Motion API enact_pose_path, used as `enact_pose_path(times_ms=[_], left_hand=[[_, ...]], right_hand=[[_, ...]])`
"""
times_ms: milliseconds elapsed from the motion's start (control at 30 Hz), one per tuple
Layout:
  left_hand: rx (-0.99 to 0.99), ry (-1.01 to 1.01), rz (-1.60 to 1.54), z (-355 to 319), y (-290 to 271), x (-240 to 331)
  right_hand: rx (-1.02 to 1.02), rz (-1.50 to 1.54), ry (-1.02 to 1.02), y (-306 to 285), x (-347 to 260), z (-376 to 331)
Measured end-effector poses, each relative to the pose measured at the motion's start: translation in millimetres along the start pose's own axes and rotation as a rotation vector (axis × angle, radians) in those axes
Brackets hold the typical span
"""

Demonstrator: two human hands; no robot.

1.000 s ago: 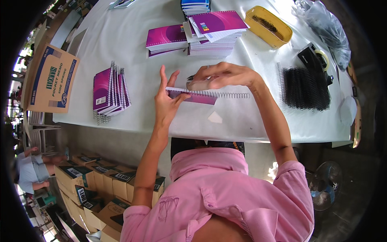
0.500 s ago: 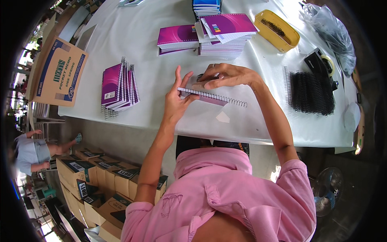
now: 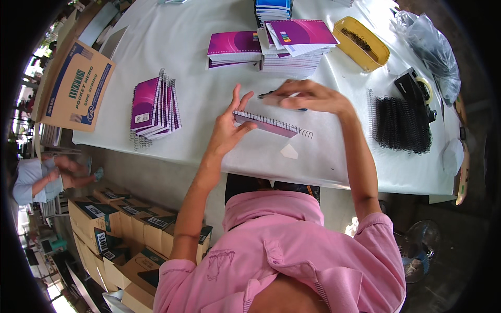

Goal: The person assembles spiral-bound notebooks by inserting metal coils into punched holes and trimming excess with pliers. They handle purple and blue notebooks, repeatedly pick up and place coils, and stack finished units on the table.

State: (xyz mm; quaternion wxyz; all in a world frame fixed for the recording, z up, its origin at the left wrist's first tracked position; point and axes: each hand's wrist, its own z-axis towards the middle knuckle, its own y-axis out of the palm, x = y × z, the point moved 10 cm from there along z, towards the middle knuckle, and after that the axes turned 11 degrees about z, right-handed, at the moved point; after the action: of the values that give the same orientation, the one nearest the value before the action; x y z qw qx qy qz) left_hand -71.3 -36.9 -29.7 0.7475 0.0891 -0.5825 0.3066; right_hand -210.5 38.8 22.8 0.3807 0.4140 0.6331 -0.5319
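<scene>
From the notebook in my L hand, I've free tabletop at 9 o'clock up to the spiral-bound pile; 12 has a gap, then purple stacks; 2's blocked by my R hand w/ dark tool, yellow tub beyond; black coils bar 3, well off; 4's open to the edge; flat scrap nr 5.
</scene>
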Motion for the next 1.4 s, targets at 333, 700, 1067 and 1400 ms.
enact_pose_path(times_ms=[333, 700, 1067, 1400], left_hand=[[0.119, -0.086, 0.249, 3, -49, 44], [0.250, -0.035, 0.902, -26, -25, 19], [0.310, -0.008, 1.052, -21, -18, 48], [0.441, 0.100, 1.327, -10, -66, 116]], right_hand=[[0.521, -0.423, -0.265, 0, 2, -37], [0.523, -0.593, -0.300, 69, -28, -43], [0.550, -0.456, -0.383, 86, -41, -37], [0.273, -0.053, -0.103, 38, -29, -21]])
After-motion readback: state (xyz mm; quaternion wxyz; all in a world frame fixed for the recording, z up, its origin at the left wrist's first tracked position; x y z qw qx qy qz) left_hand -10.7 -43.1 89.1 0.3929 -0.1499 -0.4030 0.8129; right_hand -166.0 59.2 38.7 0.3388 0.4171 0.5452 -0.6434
